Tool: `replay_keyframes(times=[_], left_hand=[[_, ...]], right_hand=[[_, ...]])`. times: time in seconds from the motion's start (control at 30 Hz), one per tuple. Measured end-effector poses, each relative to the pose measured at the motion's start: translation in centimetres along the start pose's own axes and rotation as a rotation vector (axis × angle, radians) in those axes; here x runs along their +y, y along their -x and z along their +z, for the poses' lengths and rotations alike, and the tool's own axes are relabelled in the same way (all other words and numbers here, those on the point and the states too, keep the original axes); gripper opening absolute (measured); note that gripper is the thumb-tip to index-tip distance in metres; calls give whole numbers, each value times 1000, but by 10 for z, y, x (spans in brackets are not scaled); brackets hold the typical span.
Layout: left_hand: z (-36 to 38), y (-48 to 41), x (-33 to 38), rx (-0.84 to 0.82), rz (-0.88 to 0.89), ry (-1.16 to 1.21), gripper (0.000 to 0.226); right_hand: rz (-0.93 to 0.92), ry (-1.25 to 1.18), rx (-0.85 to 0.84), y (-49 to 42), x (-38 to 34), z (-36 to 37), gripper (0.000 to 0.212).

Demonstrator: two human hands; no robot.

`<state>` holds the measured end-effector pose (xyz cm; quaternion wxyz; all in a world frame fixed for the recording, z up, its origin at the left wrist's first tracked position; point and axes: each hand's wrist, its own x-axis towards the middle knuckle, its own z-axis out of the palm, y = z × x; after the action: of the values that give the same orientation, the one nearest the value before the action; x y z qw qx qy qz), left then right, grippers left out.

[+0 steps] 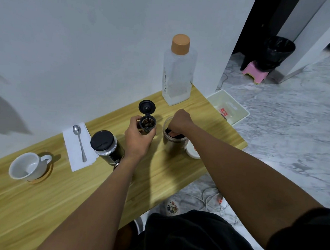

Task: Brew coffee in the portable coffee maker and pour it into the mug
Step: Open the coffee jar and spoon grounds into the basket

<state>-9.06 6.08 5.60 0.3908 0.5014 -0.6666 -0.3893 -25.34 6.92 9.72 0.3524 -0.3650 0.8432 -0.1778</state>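
Note:
My left hand (138, 140) grips a small black filter capsule (147, 124) above the wooden table (41, 204). Its hinged lid (147, 107) stands open and dark coffee grounds show inside. My right hand (179, 121) reaches down into an open jar of coffee grounds (173, 144), fingers curled into the grounds; what they hold is hidden. The black portable coffee maker (105, 146), lid on, stands just left of my left wrist. A white mug (26, 166) sits on a wooden coaster (43, 177) at the far left.
A metal spoon (79, 139) lies on a white napkin (76, 158) between mug and coffee maker. A clear water bottle (177, 77) with an orange cap stands at the back against the wall. The jar's white lid (192, 151) lies beside the jar. A white bin (230, 109) is on the floor.

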Motion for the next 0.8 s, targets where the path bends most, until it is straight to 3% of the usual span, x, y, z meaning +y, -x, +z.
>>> replay_keyframes(times=[0.1, 0.47, 0.63, 0.8], left_hand=[[0, 0, 0, -9, -22, 3, 45], [6, 2, 1, -55, -34, -26, 43], [7, 0, 2, -54, -36, -40, 46], [6, 0, 4, -49, -44, -53, 49]], right_hand=[[50, -114, -58, -2, 0, 1, 10], [123, -237, -182, 6, 1, -33, 10], [94, -249, -179, 13, 9, -46, 18], [8, -191, -163, 16, 15, -57, 7]])
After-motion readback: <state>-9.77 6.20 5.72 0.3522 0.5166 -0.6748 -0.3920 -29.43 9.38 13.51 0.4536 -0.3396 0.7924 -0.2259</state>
